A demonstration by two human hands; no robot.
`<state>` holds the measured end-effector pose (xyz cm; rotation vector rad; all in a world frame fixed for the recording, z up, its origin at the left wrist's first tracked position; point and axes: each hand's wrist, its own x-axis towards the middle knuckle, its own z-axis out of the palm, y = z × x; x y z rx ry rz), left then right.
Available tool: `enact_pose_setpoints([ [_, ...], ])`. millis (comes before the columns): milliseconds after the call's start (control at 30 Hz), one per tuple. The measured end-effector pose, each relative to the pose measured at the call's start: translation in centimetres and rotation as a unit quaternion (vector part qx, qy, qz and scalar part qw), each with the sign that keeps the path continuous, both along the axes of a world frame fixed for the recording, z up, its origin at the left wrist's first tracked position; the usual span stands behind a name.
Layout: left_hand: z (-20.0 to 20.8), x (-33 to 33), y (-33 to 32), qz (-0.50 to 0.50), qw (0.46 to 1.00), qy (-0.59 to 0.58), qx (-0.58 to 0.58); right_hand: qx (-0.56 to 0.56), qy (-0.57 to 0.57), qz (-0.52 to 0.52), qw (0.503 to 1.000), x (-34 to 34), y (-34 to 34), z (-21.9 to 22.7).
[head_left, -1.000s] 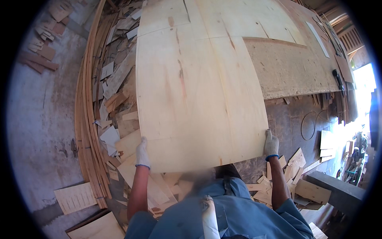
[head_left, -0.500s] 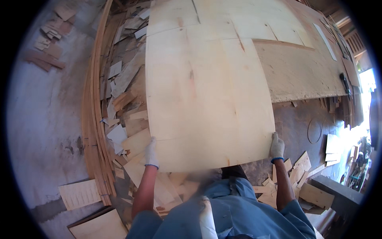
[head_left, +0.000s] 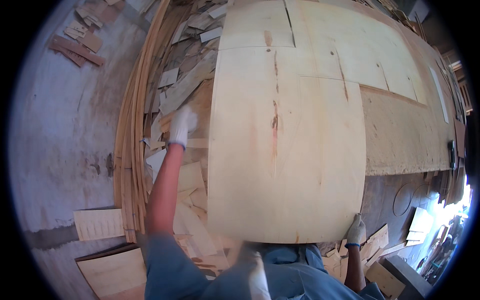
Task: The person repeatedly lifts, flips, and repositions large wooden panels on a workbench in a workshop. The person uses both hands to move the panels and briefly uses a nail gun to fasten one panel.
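Note:
A large pale plywood sheet [head_left: 240, 190] lies in front of me with its near edge at my waist. It has brown knot streaks, and its far part overlaps other pale sheets [head_left: 340, 30]. My right hand [head_left: 356, 231], in a white knit glove with a blue cuff, is closed on the sheet's near right edge. My gloved left hand [head_left: 183, 126] is apart from the sheet, just off its left edge and above wood scraps. Motion smears its fingers, so their closing cannot be made out.
Long thin wood strips [head_left: 131, 150] run along the left, beside a bare grey wall or floor surface [head_left: 65, 150]. Offcuts [head_left: 187, 90] are heaped between the strips and the sheet. A thick brown board [head_left: 405, 135] lies right of the sheet. A dark beam [head_left: 407, 275] sits at the lower right.
My left hand has let go of the sheet's near left edge and moved forward along its left side. My right hand keeps its hold. The view has shifted, so the sheet appears lower and further right.

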<state>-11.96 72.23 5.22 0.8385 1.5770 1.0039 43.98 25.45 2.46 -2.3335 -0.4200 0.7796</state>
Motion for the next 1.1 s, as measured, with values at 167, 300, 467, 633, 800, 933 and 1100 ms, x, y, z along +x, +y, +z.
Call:
enact_pose_setpoints([
  [167,0.7,5.3,15.2,-0.063,0.997,-0.005,0.042,-0.041,-0.052,0.002,0.998,0.2,-0.2,-1.1],
  [300,-1.0,5.4,25.3,-0.106,0.962,0.219,0.121,-0.067,-0.093,0.017,0.993,1.8,-1.9,-3.8],
  [467,-2.5,10.3,30.4,-0.142,0.904,0.367,0.167,-0.077,-0.158,-0.026,0.984,1.5,-3.3,-5.1],
  [633,-4.8,8.6,35.2,-0.129,0.972,0.176,0.086,-0.080,-0.159,-0.035,0.983,0.0,-0.1,-3.2],
  [800,-4.5,11.7,36.1,-0.123,0.981,0.091,0.116,-0.100,-0.174,-0.038,0.979,0.1,-1.3,-3.5],
  [933,-2.2,12.7,35.2,-0.085,0.990,0.075,0.087,-0.110,-0.207,-0.029,0.972,-0.3,-0.7,-2.9],
  [1100,0.6,9.3,30.1,-0.040,0.991,-0.113,0.051,-0.112,-0.152,0.011,0.982,-0.6,1.4,-1.0],
])
